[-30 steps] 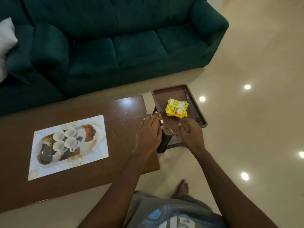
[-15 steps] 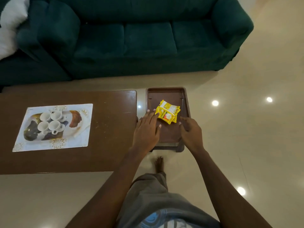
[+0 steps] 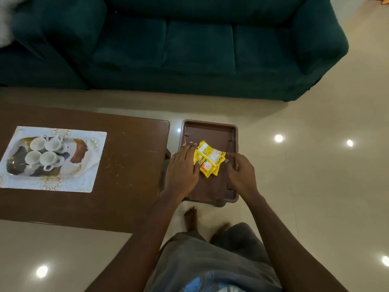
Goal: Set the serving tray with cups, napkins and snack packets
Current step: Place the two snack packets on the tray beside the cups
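While both hands [image 3: 212,171] flank them, snack packets [image 3: 208,159] lie between.

Dim indoor view, lit from overhead.
Ceiling lamps glare on the glossy floor [image 3: 315,186]; sofa [image 3: 189,49] murky; edges bowed, slightly soft.

Both hands have closed in on the yellow snack packets [image 3: 209,159] lying in the brown serving tray [image 3: 210,128]. A second ago the left hand [image 3: 182,168] lay flat at the tray's 7 o'clock corner, clear of the packets; now its fingertips touch their 9 o'clock edge. The right hand [image 3: 240,175], earlier at the tray's near rim below the packets, has risen to their 3 o'clock side, forefinger at the edge. The packets sit more fanned and tilted. The tray, skewed before, now shows square-on.
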